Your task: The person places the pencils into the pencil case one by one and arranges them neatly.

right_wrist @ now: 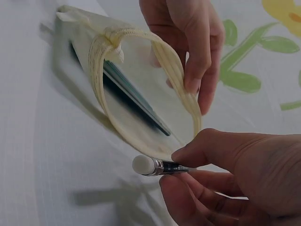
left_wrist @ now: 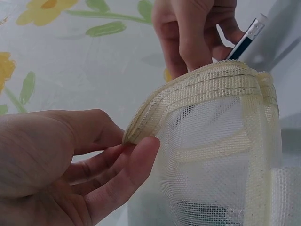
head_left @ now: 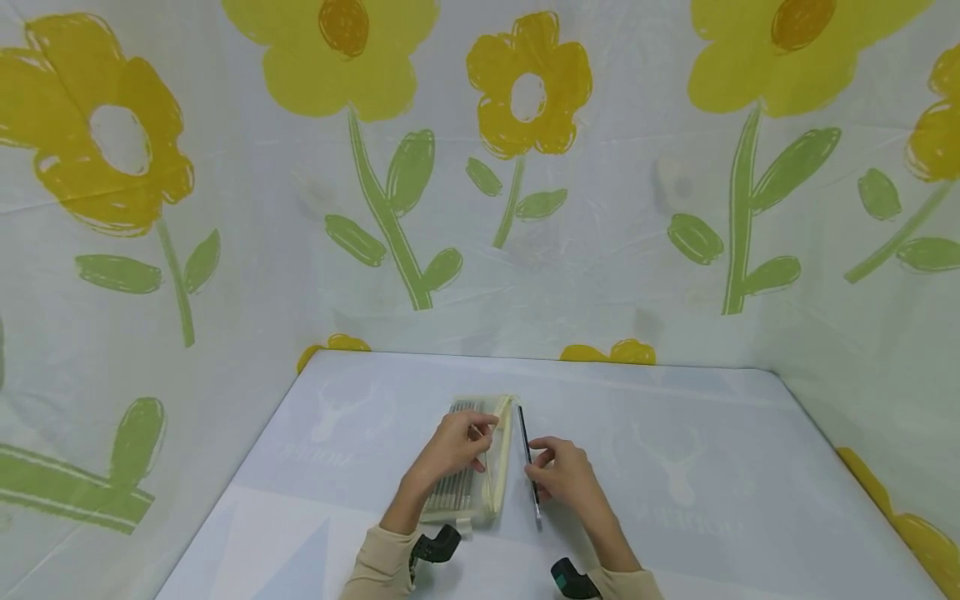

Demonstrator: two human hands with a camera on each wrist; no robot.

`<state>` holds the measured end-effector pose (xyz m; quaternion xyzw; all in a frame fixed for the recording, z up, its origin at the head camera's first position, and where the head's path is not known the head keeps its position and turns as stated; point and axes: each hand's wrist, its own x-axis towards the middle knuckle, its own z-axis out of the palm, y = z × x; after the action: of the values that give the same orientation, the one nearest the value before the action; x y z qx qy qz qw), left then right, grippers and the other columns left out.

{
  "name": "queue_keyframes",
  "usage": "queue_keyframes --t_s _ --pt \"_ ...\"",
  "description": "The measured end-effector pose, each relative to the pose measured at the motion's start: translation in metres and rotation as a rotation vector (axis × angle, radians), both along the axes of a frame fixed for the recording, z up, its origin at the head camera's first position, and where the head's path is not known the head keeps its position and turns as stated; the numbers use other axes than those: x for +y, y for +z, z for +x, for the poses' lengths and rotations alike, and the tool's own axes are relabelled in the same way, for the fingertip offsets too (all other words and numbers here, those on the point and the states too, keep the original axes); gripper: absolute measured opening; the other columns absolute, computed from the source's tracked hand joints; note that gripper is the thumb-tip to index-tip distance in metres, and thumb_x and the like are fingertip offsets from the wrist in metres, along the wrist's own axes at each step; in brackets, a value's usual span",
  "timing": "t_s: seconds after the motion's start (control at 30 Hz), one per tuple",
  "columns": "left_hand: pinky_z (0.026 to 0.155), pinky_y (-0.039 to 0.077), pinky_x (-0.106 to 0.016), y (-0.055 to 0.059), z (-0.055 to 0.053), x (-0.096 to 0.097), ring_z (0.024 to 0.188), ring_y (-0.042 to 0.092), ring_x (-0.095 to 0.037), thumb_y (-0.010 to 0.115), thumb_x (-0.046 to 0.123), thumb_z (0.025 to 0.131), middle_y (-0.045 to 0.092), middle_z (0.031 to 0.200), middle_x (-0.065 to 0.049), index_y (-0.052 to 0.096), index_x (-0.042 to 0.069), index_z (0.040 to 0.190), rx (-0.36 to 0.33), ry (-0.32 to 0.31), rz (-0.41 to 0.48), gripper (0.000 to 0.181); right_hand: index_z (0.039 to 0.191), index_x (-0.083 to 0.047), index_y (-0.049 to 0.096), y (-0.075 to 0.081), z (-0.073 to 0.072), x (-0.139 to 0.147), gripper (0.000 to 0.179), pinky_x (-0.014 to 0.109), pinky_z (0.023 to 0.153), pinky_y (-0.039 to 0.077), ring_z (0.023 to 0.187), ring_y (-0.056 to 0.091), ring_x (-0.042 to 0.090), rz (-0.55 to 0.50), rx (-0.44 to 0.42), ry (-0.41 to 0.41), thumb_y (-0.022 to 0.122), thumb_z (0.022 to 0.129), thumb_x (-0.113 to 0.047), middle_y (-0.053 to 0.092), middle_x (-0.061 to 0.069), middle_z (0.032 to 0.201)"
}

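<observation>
A pale-yellow mesh zipper pouch (head_left: 505, 467) lies on the table, with several dark pencils (head_left: 452, 493) inside. My left hand (head_left: 452, 443) pinches the zipper edge between thumb and fingers, holding the mouth of the pouch (right_wrist: 104, 101) apart in the right wrist view. To the right of the pouch, my right hand (head_left: 567, 477) pinches a dark pencil (head_left: 524, 433) with a white eraser (right_wrist: 143, 165) and metal band. The eraser end points toward me. In the left wrist view, part of this pencil (left_wrist: 243, 45) is hidden behind the pouch edge.
The light table (head_left: 720, 467) carries faint deer-head prints and blue-grey shapes. White sheeting (head_left: 600, 275) with yellow flowers and green stems surrounds its back and sides. Dark wrist-camera mounts (head_left: 438, 544) sit at both cuffs.
</observation>
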<state>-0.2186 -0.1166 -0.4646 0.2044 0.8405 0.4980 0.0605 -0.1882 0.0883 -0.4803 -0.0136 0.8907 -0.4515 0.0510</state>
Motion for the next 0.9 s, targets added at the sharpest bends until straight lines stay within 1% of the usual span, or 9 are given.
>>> queue_keyframes --t_s 0.2,0.33,0.43,0.57,0.73,0.9 --pt "0.053 0.064 -0.035 0.000 0.000 0.000 0.076 0.068 -0.034 0.053 0.002 0.095 0.064 0.096 -0.017 0.062 -0.006 0.127 -0.006 0.001 0.000 0.034 0.121 0.001 0.064 0.002 -0.002 -0.006 0.040 0.023 0.046 0.058 0.049 0.061 0.010 -0.004 0.015 0.043 0.071 0.083 -0.010 0.066 0.005 0.080" --pt "0.053 0.064 -0.036 0.000 -0.001 0.000 0.077 0.067 -0.035 0.053 0.002 0.095 0.064 0.097 -0.018 0.062 -0.006 0.127 -0.007 0.000 0.001 0.034 0.121 0.002 0.064 0.002 -0.002 -0.009 0.040 0.024 0.046 0.058 0.050 0.062 0.010 -0.016 0.002 0.050 0.070 0.082 -0.009 0.066 0.005 0.080" --pt "0.054 0.064 -0.037 0.001 -0.001 0.000 0.078 0.067 -0.036 0.052 0.002 0.095 0.064 0.096 -0.017 0.062 -0.006 0.126 -0.005 -0.003 0.003 0.034 0.121 0.002 0.064 0.001 -0.003 -0.011 0.041 0.025 0.046 0.059 0.050 0.063 0.011 -0.035 -0.004 0.061 0.069 0.082 -0.008 0.066 0.005 0.080" --pt "0.053 0.064 -0.036 0.001 -0.001 0.000 0.077 0.068 -0.036 0.052 0.001 0.094 0.063 0.096 -0.015 0.062 -0.006 0.127 0.005 -0.010 0.003 0.035 0.121 0.003 0.063 -0.001 -0.008 -0.015 0.041 0.025 0.046 0.059 0.050 0.063 0.011 -0.063 0.007 0.079 0.069 0.082 -0.008 0.067 0.006 0.080" --pt "0.052 0.064 -0.036 0.002 0.000 0.000 0.077 0.068 -0.035 0.052 -0.001 0.093 0.063 0.095 -0.016 0.061 -0.007 0.127 0.007 -0.015 0.003 0.036 0.121 0.004 0.064 -0.002 -0.015 -0.022 0.041 0.025 0.045 0.058 0.049 0.063 0.011 -0.099 0.026 0.069 0.069 0.083 -0.009 0.068 0.007 0.079" --pt "0.052 0.063 -0.036 0.000 -0.001 -0.001 0.078 0.069 -0.032 0.052 -0.001 0.093 0.064 0.093 -0.016 0.060 -0.005 0.129 0.013 -0.012 -0.007 0.038 0.121 0.006 0.063 -0.002 -0.018 -0.030 0.041 0.024 0.044 0.057 0.049 0.063 0.011 -0.121 0.055 0.047 0.070 0.083 -0.009 0.069 0.008 0.077"
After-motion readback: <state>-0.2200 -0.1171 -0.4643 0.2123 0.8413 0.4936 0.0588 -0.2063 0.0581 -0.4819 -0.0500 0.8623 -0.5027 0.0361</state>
